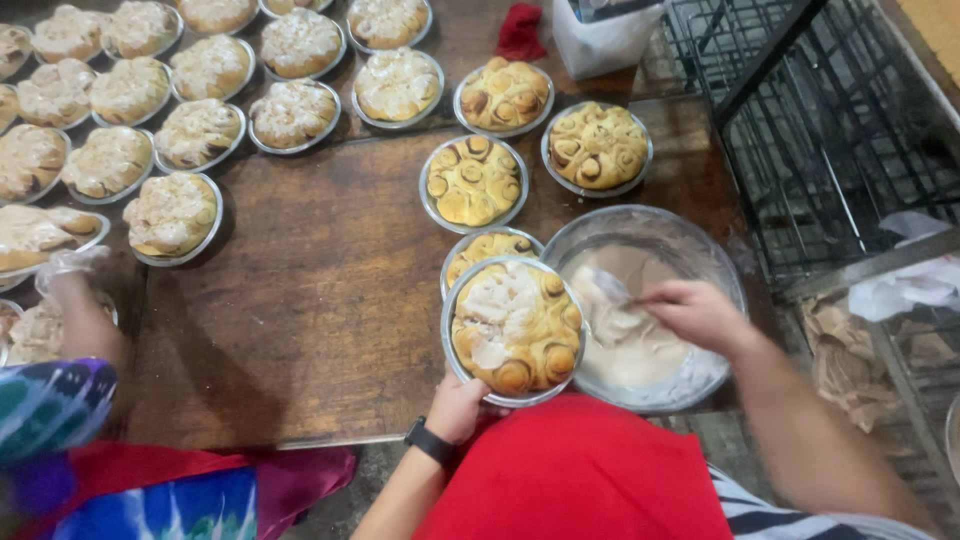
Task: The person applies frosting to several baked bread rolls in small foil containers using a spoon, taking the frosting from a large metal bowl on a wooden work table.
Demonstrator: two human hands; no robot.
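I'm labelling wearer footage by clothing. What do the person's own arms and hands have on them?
Both hands are bare, with no gloves. The left hand has a black watch with a dark band on its wrist. The right hand wears nothing, and its forearm is uncovered. No sleeves reach either forearm. A red apron lies between the arms.

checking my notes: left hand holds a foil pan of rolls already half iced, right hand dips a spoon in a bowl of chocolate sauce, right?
Not quite. In the head view the bowl holds pale, creamy icing, not chocolate sauce. The rest stands: the left hand holds the half-iced foil pan of rolls, and the right hand dips a spoon.
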